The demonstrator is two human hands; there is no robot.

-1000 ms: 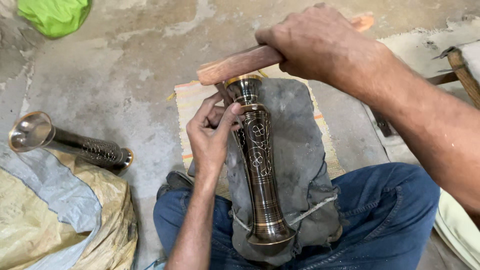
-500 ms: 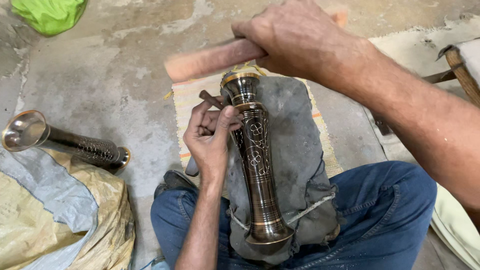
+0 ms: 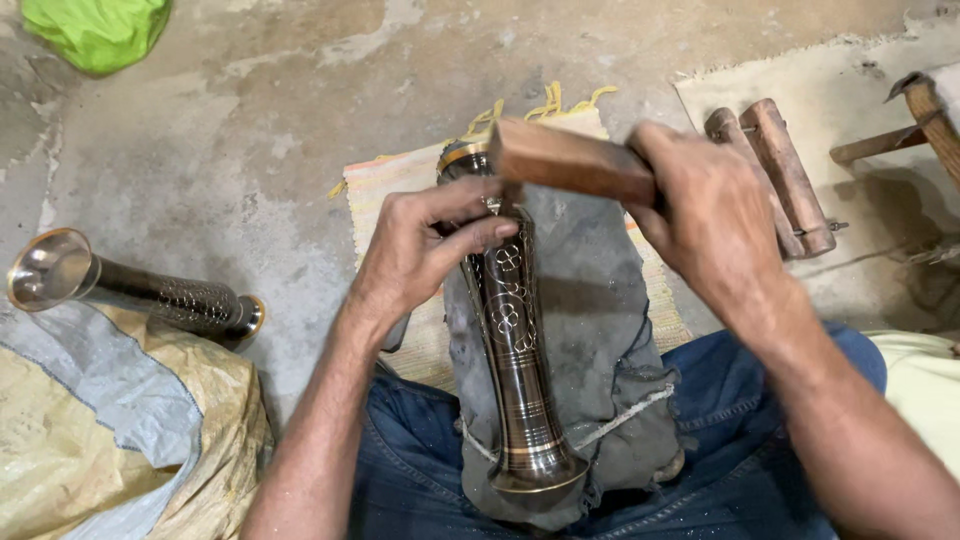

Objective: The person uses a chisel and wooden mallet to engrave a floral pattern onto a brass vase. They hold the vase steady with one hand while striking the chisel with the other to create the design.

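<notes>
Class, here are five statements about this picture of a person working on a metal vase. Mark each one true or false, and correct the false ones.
1. The right hand grips a wooden block. True.
2. The dark engraved vase stands upright on the floor. False: it lies lengthwise on a grey padded rest over the person's lap.
3. The left hand is at the upper part of the vase, near its rim. True.
4. A second vase lies on its side at the left, beside a yellow sack. True.
5. The cloth at the top left is red. False: the cloth is bright green.
</notes>
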